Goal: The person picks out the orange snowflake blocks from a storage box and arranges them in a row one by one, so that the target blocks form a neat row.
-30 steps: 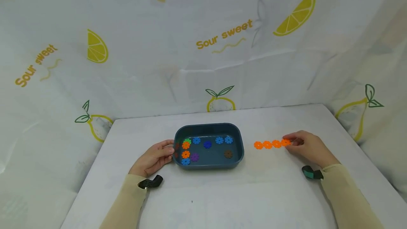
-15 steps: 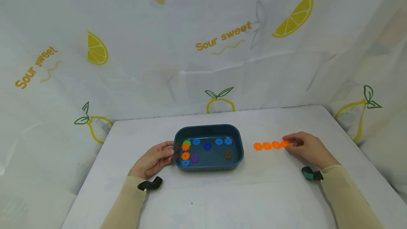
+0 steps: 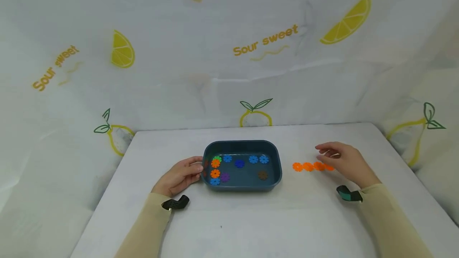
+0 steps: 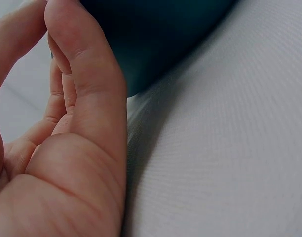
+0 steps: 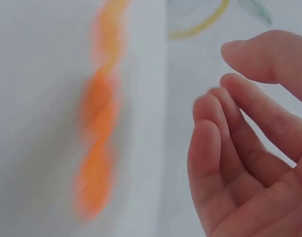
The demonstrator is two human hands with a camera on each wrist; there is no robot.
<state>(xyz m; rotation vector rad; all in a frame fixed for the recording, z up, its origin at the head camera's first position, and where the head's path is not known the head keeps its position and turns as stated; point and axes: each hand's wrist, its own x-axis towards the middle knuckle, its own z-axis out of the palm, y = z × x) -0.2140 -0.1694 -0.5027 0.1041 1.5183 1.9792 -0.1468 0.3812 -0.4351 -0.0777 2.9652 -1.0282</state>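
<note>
A dark blue plastic tray (image 3: 244, 188) stands on the white table, with my left hand (image 3: 181, 175) gripping its left end. The thumb (image 4: 87, 59) lies along the tray's outer wall (image 4: 156, 39) in the left wrist view. Right of the tray, several orange snowflake discs (image 3: 308, 167) lie in a joined row. My right hand (image 3: 348, 162) hovers over the right end of that row, partly covering the last disc. In the right wrist view its fingers are loosely bent, the thumb apart from them, and the blurred orange discs (image 5: 97, 106) lie away from the fingertips.
Inside the tray are loose discs: blue ones (image 3: 253, 159), orange ones (image 3: 215, 173), a purple one (image 3: 224, 177), a brown one (image 3: 262, 175) and a green one partly hidden. A white lemon-print cloth (image 3: 201, 90) hangs behind the table (image 3: 272, 226).
My right hand has let go of the orange row's end and lifted slightly above it. The left hand keeps its hold on the tray. The head view has shifted a little.
</note>
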